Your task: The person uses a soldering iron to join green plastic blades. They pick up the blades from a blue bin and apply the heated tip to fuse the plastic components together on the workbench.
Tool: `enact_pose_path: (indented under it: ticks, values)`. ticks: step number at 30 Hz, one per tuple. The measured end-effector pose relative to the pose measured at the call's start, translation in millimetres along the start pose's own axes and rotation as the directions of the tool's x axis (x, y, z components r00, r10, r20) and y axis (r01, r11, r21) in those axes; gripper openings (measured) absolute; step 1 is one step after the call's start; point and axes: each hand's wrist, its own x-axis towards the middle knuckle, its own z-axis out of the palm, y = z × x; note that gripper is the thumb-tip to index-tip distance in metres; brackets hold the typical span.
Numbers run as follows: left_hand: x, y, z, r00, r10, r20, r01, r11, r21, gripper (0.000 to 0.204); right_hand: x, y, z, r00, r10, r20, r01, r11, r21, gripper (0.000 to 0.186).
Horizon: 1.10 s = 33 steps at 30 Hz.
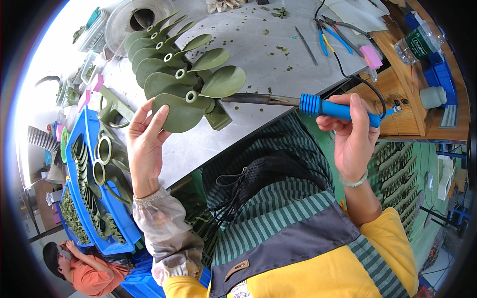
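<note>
My left hand [147, 141] pinches the rounded blade of the nearest green propeller-shaped piece [181, 110] between thumb and fingers. That piece is the front one in a row of similar two-bladed pieces [169, 57], each with a ring-shaped hub, attached along a dark green bar [218, 117]. In my right hand [354, 136] is a soldering iron [343, 110] with a blue handle, gripped like a pen. Its dark metal shaft points left, and the tip meets the underside of the front piece near the bar; the exact contact is hidden by the blade.
Pliers [340, 39] and a thin pointed tool [306, 46] lie on the grey tabletop [278, 74] among green crumbs. The iron's black cord [343, 69] crosses the table edge. Blue bins [102, 233] of green parts stand left, near another person [89, 268]. A plastic bottle [420, 43] lies right.
</note>
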Motion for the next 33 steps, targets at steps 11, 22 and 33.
enact_pose_path:
  ticks: [11, 22, 33]
  values:
    - [0.2, 0.1, 0.5, 1.000, 0.000, -0.001, 0.000, 1.000, -0.019, 0.028, -0.2, -2.9, -1.2, 0.999, 0.009, 0.041, -0.010, 1.000, 0.011, 0.031]
    - [0.2, -0.4, 2.7, 1.000, 0.002, -0.019, -0.003, 0.998, -0.062, 0.027, -5.6, -9.1, 1.8, 0.999, 0.039, 0.027, -0.039, 0.999, -0.013, 0.033]
    - [0.3, -0.6, 1.8, 1.000, 0.003, -0.011, -0.004, 0.998, -0.056, 0.027, -1.0, -5.7, 0.2, 1.000, 0.002, -0.012, -0.002, 1.000, -0.016, 0.032]
